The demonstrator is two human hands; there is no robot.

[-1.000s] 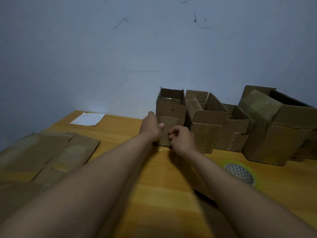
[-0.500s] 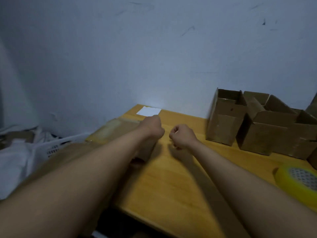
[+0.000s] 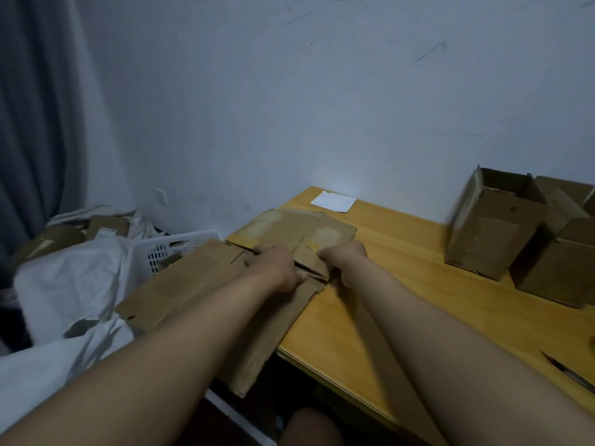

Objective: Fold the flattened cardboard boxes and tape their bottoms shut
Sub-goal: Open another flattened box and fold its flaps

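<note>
At the left edge of the table [image 3: 370, 317], the left hand [image 3: 273, 265] and right hand [image 3: 343, 257] each pinch the top flattened cardboard box [image 3: 310, 260] of the stack, apparently to lift it clear for folding, well apart from the folded boxes [image 3: 495, 226] along the far edge.

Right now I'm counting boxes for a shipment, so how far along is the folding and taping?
Done, it seems: at least two folded boxes stand upright at the table's right side; their bottoms are hidden, so taping can't be confirmed. In hand: the left hand and right hand grip a flattened box from the flat stack. Left: that piece and the other flat cardboard beneath.
</note>
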